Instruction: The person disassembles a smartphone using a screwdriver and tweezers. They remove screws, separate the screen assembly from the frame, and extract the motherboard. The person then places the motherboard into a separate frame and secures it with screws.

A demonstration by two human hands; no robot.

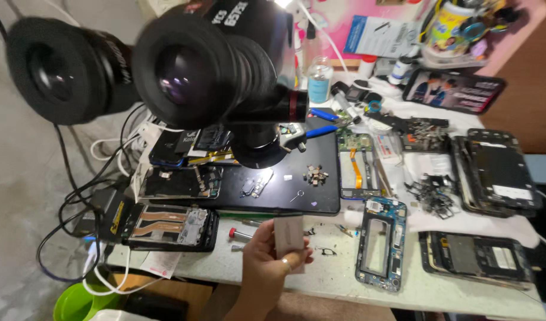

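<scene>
White and flat, a small rectangular packet sits pinched in the one visible hand at lower centre of the frame, above the surface edge, apparently mid-pickup below the black mat and microscope eyepieces.

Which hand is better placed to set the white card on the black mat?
Left, probably. The left hand already holds the white card just in front of the black mat; the right hand is out of view.
</scene>
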